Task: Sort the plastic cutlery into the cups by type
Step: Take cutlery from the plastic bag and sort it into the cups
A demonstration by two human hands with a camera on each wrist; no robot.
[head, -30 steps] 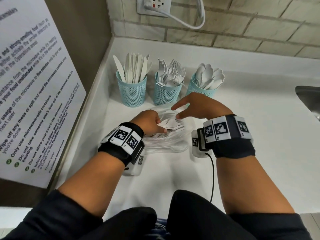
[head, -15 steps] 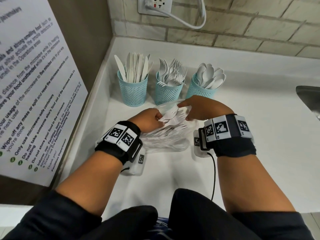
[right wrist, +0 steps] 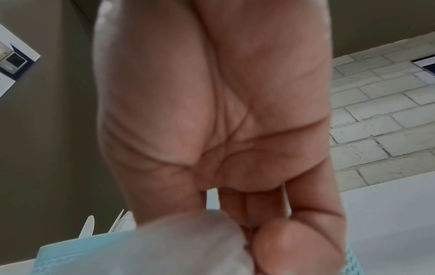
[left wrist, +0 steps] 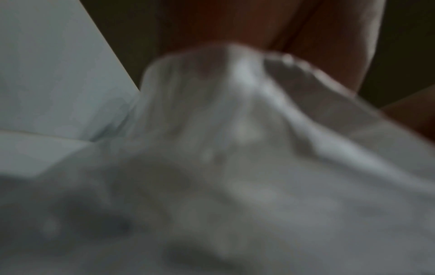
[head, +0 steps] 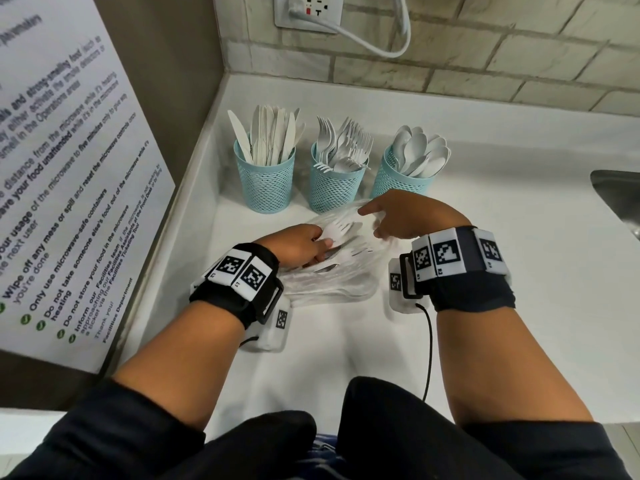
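Pulling forks out of a clear bag, going by the head view
Notice board (head: 69, 188): printed sheet on the left wall, beside the white counter (head: 519, 271)
Knife cup (head: 265, 183): far left of three teal mesh cups, knives upright with blades up
Left hand (head: 294, 249): fingers curled round a white plastic fork (head: 341, 232) at the bag's mouth; its wrist view is too blurred to confirm the hold
Fork's lie: long axis runs roughly left to right and low, tines pointing right; the handle is hidden under the fingers
Clear plastic bag (head: 332, 275): lies on the counter between both hands, just near of the cups, with more white cutlery showing through it
Fork cup (head: 334, 188): middle cup, already crowded, tines up
Right hand (head: 405, 216): thumb and fingertips pinch the bag film, lifting its far edge; the right wrist view shows the thumb pressed against the film
Spoon cup (head: 398, 180): far right, tilted, bowls up
Sink (head: 620, 195): edge at the far right
Doing it well: I would keep the bag's mouth held taut and open so the tines do not snag the film, draw the fork out along its own length, then turn it handle down for the middle cup, easing it into a gap between the forks already standing there
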